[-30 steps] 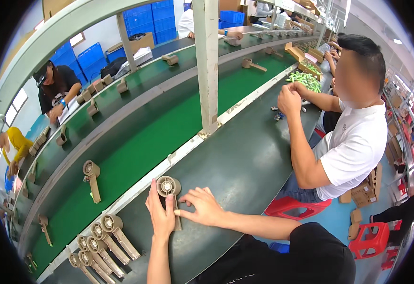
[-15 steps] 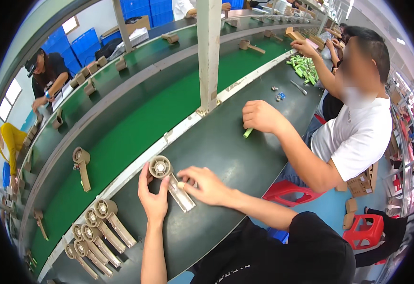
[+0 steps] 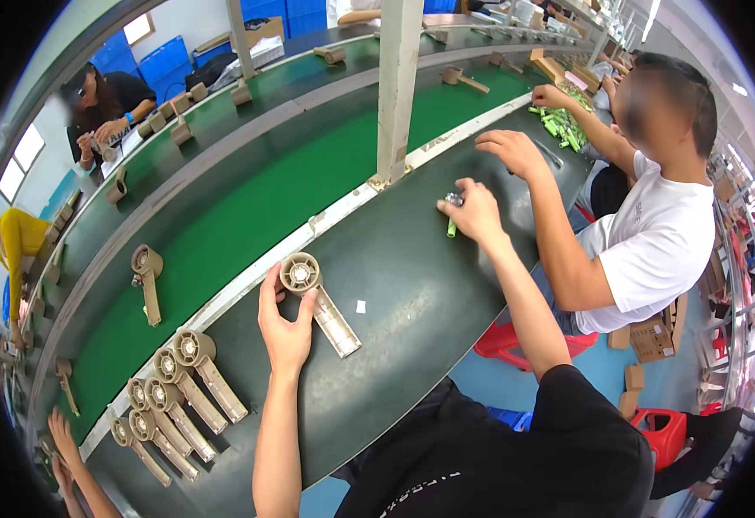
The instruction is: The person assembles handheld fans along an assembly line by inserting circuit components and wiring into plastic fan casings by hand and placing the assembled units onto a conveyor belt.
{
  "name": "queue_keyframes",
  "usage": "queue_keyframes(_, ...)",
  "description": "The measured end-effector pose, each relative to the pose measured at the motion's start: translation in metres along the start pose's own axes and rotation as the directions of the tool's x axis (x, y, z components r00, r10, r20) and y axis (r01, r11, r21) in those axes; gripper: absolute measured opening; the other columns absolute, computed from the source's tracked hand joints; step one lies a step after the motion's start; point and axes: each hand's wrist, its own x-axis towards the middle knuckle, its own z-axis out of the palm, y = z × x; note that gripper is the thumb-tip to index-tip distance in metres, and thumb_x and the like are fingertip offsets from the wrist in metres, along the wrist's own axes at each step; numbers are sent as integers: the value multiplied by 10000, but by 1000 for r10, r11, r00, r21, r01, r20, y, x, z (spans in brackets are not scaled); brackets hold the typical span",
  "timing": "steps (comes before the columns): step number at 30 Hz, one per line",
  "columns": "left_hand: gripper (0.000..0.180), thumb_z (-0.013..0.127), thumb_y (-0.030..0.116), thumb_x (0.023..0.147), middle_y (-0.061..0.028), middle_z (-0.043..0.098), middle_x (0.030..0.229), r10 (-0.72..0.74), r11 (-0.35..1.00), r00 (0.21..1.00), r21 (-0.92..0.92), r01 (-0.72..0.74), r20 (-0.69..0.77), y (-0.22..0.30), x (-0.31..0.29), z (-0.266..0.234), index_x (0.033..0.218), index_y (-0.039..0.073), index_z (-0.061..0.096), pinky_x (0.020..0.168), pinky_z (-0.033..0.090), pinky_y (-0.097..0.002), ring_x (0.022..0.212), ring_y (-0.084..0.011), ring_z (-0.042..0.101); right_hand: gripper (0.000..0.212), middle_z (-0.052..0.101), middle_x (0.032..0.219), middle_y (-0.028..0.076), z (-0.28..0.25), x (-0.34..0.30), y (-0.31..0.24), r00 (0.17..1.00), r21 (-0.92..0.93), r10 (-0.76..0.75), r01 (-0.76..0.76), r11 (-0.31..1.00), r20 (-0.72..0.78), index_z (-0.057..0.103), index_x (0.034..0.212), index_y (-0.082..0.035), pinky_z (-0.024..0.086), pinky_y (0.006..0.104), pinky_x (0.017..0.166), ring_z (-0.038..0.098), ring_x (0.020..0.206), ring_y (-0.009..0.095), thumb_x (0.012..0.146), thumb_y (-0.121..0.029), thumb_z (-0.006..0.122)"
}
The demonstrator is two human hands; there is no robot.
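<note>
1. Nearest, at the left, similar tan housings (image 3: 196, 397) lie side by side on the dark desk (image 3: 399, 345), handles slanting toward the lower right.
2. The left hand (image 3: 286, 332) has its thumb and fingers curled around the round head of a tan fan housing (image 3: 325, 312) at the desk's middle; head upper left, handle tip lower right, long axis diagonal, open face and channel upward.
3. A white scrap (image 3: 361, 306) lies just right of the handle.
4. Farther off, the outstretched right hand (image 3: 481, 211) pinches a small silvery part (image 3: 454, 198), fingers nearly together.
5. Below it shows a green cylinder (image 3: 452, 229), pointing roughly toward the person.
</note>
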Motion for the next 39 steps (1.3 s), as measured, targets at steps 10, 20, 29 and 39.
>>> queue_keyframes(10, 458, 680, 128, 889, -188, 583, 1305, 408, 854, 906, 398, -335, -115, 42, -14, -9, 1317, 3, 576, 1022, 438, -406, 1179, -342, 568, 373, 722, 994, 91, -41, -49, -75, 793, 832, -265, -485, 269, 549, 647, 1165, 28, 493, 211, 653, 584, 699, 69, 913, -240, 710)
queue_keyframes(20, 396, 642, -85, 874, -173, 689, 1188, 379, 925, 924, 53, -376, -50, 96, -19, -43, 1263, -10, 633, 908, 538, -315, 1101, -248, 677, 307, 671, 981, 4, -55, -85, -193, 373, 783, -756, -553, 285, 538, 677, 1093, -17, 471, 256, 797, 605, 926, 84, 989, -298, 611)
queue_keyframes(29, 278, 572, 38, 894, -55, 624, 731, -58, 992, 990, 115, 43, 128, 71, -24, -60, 1164, 75, 623, 529, 451, -330, 575, -119, 565, 229, 664, 863, -6, 4, -57, -166, 663, 798, -560, -94, 596, 496, 685, 1099, 0, 475, 228, 688, 557, 741, 47, 938, -162, 660)
queue_keyframes(39, 170, 668, 160, 864, -177, 639, 741, -74, 883, 987, 469, 0, 140, 65, -18, -17, 950, 18, 632, 549, 496, -434, 599, -344, 641, 157, 661, 893, -13, 13, -87, -158, 737, 894, -609, 15, 449, 293, 701, 1006, -25, 312, 192, 477, 409, 541, -8, 851, -40, 717)
